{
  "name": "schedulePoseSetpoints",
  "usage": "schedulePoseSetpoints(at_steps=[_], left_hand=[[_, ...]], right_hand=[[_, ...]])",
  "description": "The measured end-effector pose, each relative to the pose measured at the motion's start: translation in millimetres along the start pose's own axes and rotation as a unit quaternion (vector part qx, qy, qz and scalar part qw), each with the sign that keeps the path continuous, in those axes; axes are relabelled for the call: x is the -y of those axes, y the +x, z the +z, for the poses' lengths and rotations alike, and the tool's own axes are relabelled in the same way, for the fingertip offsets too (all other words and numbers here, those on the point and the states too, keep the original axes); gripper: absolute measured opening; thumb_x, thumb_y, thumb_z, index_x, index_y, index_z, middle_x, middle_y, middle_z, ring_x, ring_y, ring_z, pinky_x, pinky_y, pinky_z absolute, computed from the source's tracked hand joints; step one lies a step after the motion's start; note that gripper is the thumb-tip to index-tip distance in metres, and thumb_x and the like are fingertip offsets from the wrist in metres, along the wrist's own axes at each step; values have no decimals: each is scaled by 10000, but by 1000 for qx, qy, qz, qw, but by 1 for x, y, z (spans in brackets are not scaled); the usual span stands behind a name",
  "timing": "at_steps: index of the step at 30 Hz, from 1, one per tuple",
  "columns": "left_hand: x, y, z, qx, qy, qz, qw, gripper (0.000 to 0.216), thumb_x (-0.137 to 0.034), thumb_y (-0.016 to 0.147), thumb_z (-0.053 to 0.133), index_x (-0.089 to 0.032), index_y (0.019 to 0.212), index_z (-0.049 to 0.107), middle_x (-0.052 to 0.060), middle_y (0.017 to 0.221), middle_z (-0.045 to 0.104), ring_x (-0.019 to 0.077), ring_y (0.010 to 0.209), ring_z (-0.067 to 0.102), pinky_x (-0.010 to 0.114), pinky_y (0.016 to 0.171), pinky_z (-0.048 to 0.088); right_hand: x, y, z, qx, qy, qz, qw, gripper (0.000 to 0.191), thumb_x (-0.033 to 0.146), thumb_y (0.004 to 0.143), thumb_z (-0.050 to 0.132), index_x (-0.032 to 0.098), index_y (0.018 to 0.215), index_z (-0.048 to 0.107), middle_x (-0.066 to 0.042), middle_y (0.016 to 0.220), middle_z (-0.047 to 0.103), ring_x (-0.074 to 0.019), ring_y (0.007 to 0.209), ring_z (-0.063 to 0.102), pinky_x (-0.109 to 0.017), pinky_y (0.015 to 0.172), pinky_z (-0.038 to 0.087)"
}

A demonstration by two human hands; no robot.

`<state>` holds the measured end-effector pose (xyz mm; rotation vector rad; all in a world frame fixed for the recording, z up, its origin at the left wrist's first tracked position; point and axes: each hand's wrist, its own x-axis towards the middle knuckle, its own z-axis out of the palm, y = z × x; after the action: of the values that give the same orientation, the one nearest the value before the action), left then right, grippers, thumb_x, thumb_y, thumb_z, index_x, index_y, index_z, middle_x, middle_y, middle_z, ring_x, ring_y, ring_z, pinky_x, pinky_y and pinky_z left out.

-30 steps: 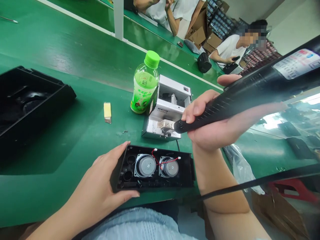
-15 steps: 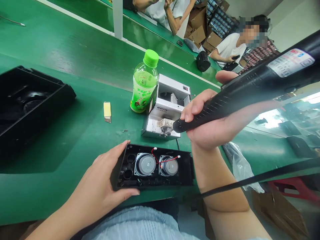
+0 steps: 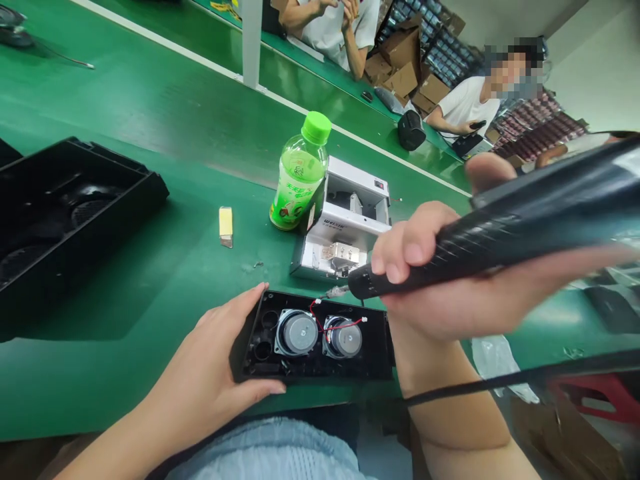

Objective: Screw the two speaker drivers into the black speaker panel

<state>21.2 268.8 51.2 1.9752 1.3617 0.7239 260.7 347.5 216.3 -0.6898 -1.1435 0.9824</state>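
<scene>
My left hand (image 3: 213, 350) grips the left end of a black speaker housing (image 3: 373, 363), thumb along the near side and fingers at the far side. Two round silver speakers (image 3: 300, 333) sit inside it, with thin red wires (image 3: 345, 325) ending in small white connectors. My right hand (image 3: 445, 307) is wrapped around a thick black electric screwdriver (image 3: 505, 230), tilted with its bit pointing left. The bit's tip is over the housing's far edge, close to one connector; whether a screw is on it I cannot tell. Just behind stands a white screw feeder (image 3: 345, 227).
A green-capped bottle (image 3: 300, 173) stands left of the feeder. Farther left lie a small yellow-and-silver piece (image 3: 226, 227) and a large black shell (image 3: 85, 207). The screwdriver's black cord (image 3: 500, 377) crosses my right forearm. Across the bench are two co-workers (image 3: 467, 100).
The screwdriver's tip has come away from the feeder's metal block to the housing's far edge. My left hand keeps its grip on the housing. The whole view has shifted slightly.
</scene>
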Motion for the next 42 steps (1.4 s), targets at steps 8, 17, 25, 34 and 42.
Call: schedulePoseSetpoints(at_steps=[8, 17, 25, 34, 42], left_hand=[[6, 1, 2, -8, 6, 53, 999, 1182, -815, 842, 790, -398, 1764, 179, 98, 1728, 515, 409, 1514, 570, 581, 1199, 533], [6, 3, 4, -19, -4, 74, 997, 1151, -828, 869, 754, -371, 1761, 187, 116, 1692, 555, 396, 1474, 611, 582, 1191, 531], [5, 2, 4, -18, -4, 70, 997, 1161, -827, 854, 771, -360, 1756, 208, 106, 1692, 559, 383, 1476, 612, 568, 1200, 526], [5, 4, 5, -26, -7, 70, 997, 1166, -801, 855, 792, -352, 1761, 212, 104, 1682, 571, 380, 1463, 623, 560, 1201, 528], [1, 6, 4, -22, -29, 52, 998, 1104, -767, 838, 834, -362, 1720, 308, 108, 1690, 561, 391, 1503, 595, 578, 1219, 513]], right_hand=[[-9, -10, 45, 24, 25, 46, 998, 698, 931, 911, 614, 252, 1000, 744, 30, 484, 611, -181, 298, 450, -318, 301, 363], [-53, -19, 42, 75, 19, 64, 995, 731, 962, 899, 581, 269, 1107, 682, 46, 553, 623, -176, 356, 482, -319, 345, 403], [-53, -18, 45, 73, -11, 73, 995, 774, 1022, 820, 591, 292, 1062, 683, 53, 520, 606, -192, 342, 467, -342, 337, 384], [-60, -21, 39, 90, -5, 68, 994, 682, 950, 910, 587, 303, 1092, 700, 51, 565, 631, -191, 376, 501, -342, 370, 402], [-82, -34, 36, 142, 18, -13, 990, 659, 905, 986, 515, 284, 1076, 717, 48, 566, 599, -171, 346, 473, -302, 329, 394]])
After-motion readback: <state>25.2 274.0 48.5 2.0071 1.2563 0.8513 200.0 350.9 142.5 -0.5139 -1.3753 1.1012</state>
